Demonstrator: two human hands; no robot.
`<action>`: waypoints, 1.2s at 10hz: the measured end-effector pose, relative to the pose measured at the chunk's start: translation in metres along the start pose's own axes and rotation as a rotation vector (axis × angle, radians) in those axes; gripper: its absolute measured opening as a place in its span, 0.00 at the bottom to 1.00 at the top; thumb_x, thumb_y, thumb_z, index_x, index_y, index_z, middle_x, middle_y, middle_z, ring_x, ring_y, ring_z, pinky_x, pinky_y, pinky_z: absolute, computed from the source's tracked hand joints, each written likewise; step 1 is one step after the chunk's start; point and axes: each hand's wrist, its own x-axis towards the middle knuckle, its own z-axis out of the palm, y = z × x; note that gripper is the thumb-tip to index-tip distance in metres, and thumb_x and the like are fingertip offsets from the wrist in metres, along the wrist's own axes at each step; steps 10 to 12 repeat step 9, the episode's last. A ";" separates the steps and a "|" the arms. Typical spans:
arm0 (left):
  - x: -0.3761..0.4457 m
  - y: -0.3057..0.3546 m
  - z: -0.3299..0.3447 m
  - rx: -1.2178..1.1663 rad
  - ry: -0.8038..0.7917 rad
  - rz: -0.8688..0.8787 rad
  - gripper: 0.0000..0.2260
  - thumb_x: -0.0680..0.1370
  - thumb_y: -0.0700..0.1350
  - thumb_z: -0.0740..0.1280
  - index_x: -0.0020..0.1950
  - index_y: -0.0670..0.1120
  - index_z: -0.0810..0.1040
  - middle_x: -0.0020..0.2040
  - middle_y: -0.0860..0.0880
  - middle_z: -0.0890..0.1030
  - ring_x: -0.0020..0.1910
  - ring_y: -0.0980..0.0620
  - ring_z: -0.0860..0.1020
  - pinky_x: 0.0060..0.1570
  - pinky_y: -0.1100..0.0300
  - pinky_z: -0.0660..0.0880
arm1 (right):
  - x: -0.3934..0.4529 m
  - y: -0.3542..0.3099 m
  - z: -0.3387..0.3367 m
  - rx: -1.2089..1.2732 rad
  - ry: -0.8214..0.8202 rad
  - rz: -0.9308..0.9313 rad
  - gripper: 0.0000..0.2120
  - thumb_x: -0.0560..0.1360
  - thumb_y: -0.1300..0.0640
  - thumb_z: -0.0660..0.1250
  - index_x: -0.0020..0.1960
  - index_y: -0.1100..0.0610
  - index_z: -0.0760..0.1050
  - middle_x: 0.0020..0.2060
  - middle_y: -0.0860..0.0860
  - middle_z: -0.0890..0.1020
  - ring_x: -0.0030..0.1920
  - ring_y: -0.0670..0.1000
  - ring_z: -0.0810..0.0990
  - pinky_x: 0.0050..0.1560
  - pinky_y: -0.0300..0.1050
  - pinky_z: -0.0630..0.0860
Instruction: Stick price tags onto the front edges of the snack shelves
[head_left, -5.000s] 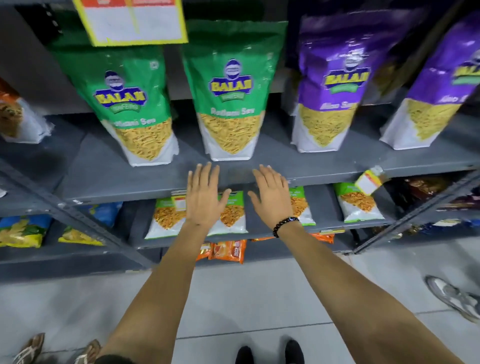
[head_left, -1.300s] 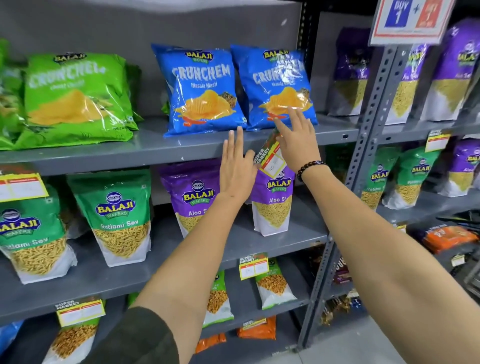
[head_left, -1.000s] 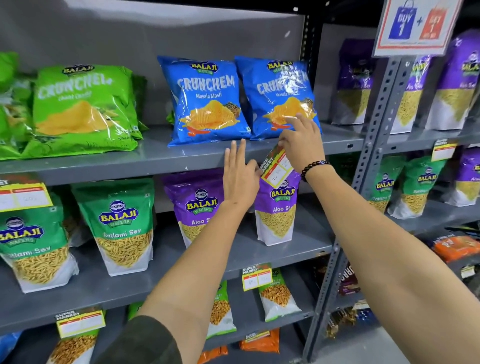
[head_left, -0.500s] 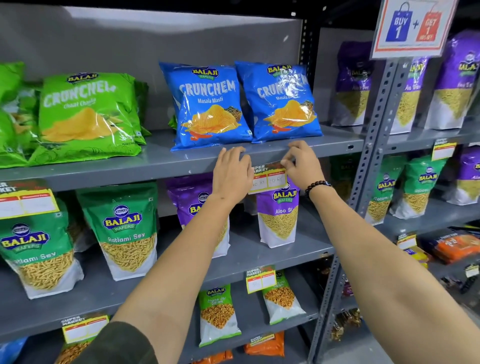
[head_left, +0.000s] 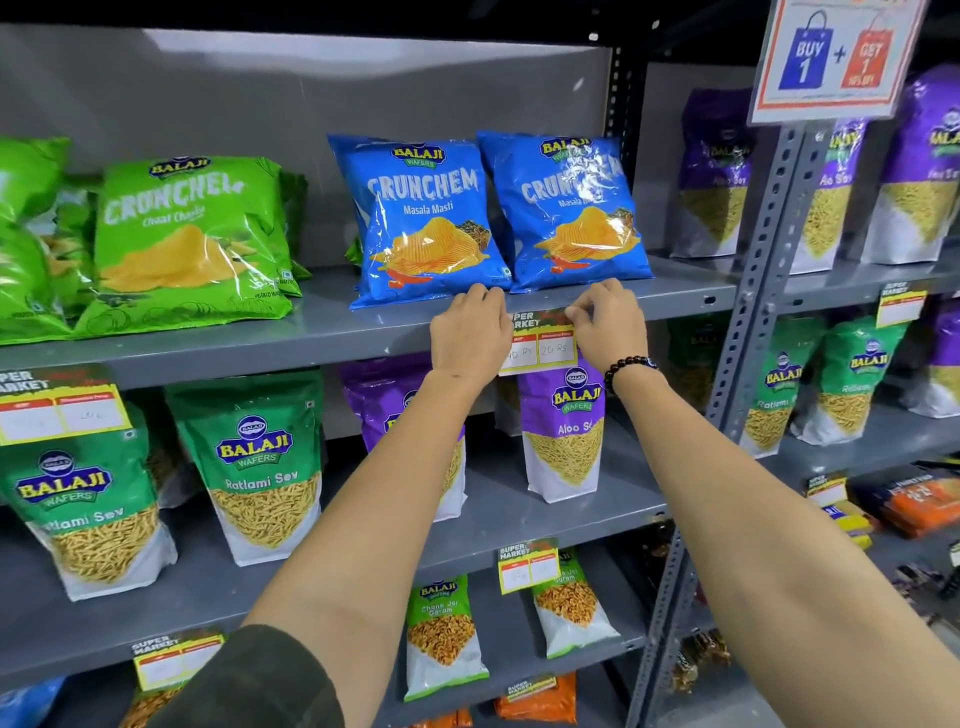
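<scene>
Both hands curled, pressing tag (head_left: 540, 343) to shelf edge (head_left: 311, 353): left hand (head_left: 470, 335), right hand (head_left: 608, 325) pinching top corner. Blue bags (head_left: 426, 218) just above; purple pouch (head_left: 563, 426) behind tag.

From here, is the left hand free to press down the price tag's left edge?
Probably yes: the left hand already rests on the shelf edge beside the price tag, nothing between.

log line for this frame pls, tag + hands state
step: pressing tag onto shelf edge | left hand: on edge beside tag | right hand: fingers pinch tag top | above: blue bags
</scene>
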 end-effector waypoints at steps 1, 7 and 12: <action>0.001 0.001 0.001 0.001 -0.012 -0.022 0.07 0.79 0.45 0.58 0.50 0.43 0.73 0.49 0.45 0.78 0.48 0.45 0.76 0.36 0.54 0.71 | 0.001 -0.002 0.001 -0.004 0.024 0.020 0.08 0.76 0.57 0.64 0.45 0.62 0.75 0.49 0.60 0.78 0.52 0.60 0.74 0.54 0.60 0.73; 0.012 0.019 0.006 0.095 -0.064 -0.146 0.20 0.74 0.56 0.66 0.57 0.43 0.68 0.53 0.43 0.77 0.51 0.44 0.76 0.39 0.51 0.75 | -0.007 -0.011 0.007 -0.055 0.067 0.033 0.26 0.71 0.44 0.69 0.60 0.59 0.67 0.56 0.57 0.77 0.58 0.60 0.74 0.60 0.59 0.68; -0.001 -0.002 -0.011 -0.048 -0.056 -0.054 0.18 0.78 0.51 0.63 0.62 0.42 0.67 0.57 0.42 0.77 0.56 0.41 0.75 0.48 0.49 0.73 | -0.019 -0.032 0.014 -0.165 0.047 -0.007 0.25 0.76 0.50 0.62 0.68 0.61 0.61 0.65 0.59 0.72 0.68 0.60 0.66 0.72 0.61 0.59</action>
